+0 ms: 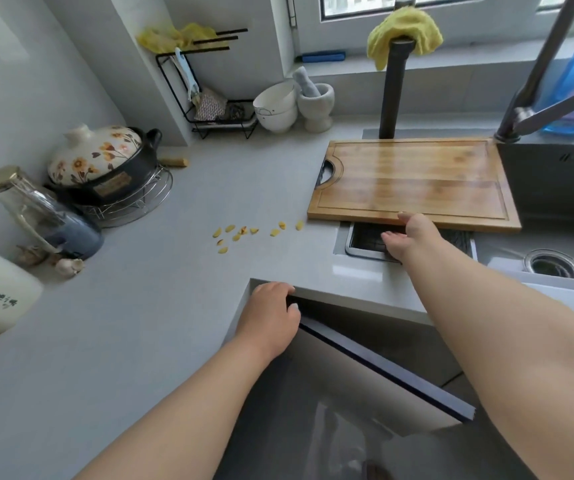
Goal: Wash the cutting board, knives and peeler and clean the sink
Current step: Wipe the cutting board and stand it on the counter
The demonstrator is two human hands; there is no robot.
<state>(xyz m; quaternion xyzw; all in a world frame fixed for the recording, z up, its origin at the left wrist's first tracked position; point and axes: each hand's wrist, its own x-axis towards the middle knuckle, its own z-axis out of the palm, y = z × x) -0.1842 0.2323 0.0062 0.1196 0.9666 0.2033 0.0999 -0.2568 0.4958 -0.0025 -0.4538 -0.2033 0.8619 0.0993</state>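
Grey surface [140, 306] edge is rested on by the curled left hand [271, 317], holding nothing; beyond, the wet-looking, probably heavy, stiff cutting board [413, 181], bridging the sink [555, 202], is pinched at its near edge by the right hand [410, 237], with open basin rightward.

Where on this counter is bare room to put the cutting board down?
Bare counter lies between the yellow peels and the left hand. The back-left corner is crowded by the clay pot and glass jar.
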